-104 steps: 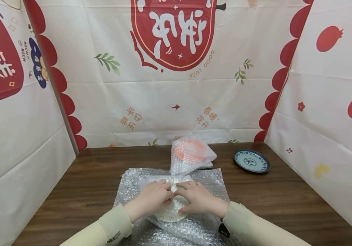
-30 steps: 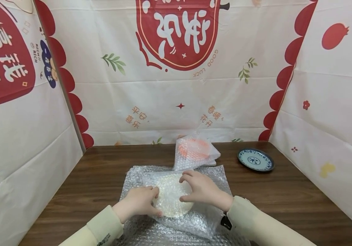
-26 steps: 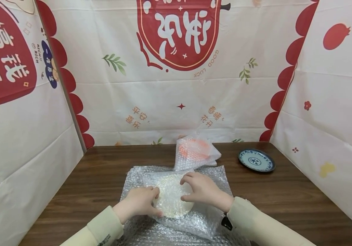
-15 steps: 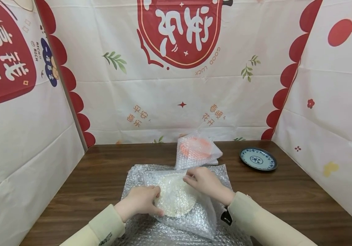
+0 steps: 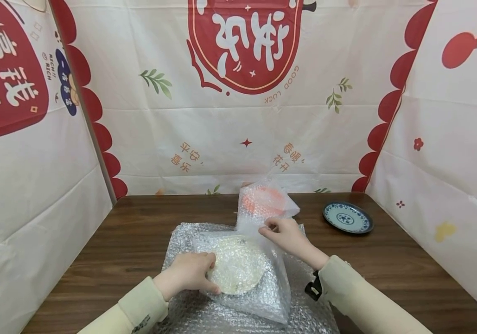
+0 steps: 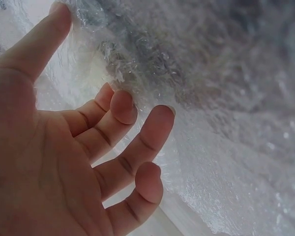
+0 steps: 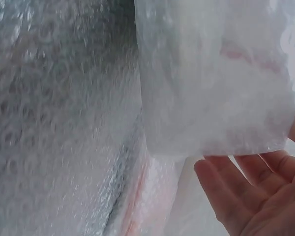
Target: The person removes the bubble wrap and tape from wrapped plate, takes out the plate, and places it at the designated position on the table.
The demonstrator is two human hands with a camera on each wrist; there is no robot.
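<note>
A round pale disc, plate-like (image 5: 238, 269), lies under clear bubble wrap (image 5: 269, 297) in the head view. My left hand (image 5: 188, 272) rests at the disc's left edge, thumb and fingers spread. In the left wrist view, the fingers of my left hand (image 6: 88, 137) are loosely bent against the wrap, the palm showing. My right hand (image 5: 286, 236) pinches a raised edge of the wrap beyond the disc's upper right. That lifted flap (image 7: 211, 108) hangs from the fingers of my right hand (image 7: 260, 191) in the right wrist view.
More bubble wrap (image 5: 184, 234) is spread flat beneath on the brown wooden table (image 5: 109, 260). Behind it lies a wrapped orange round item (image 5: 265, 202). A blue-and-white plate (image 5: 348, 218) sits at the back right. Printed cloth (image 5: 221, 125) encloses the table.
My right hand has left the disc's right side, taken the wrap between finger and thumb, and moved up and right with it. My left hand has shifted left to the disc's edge.
</note>
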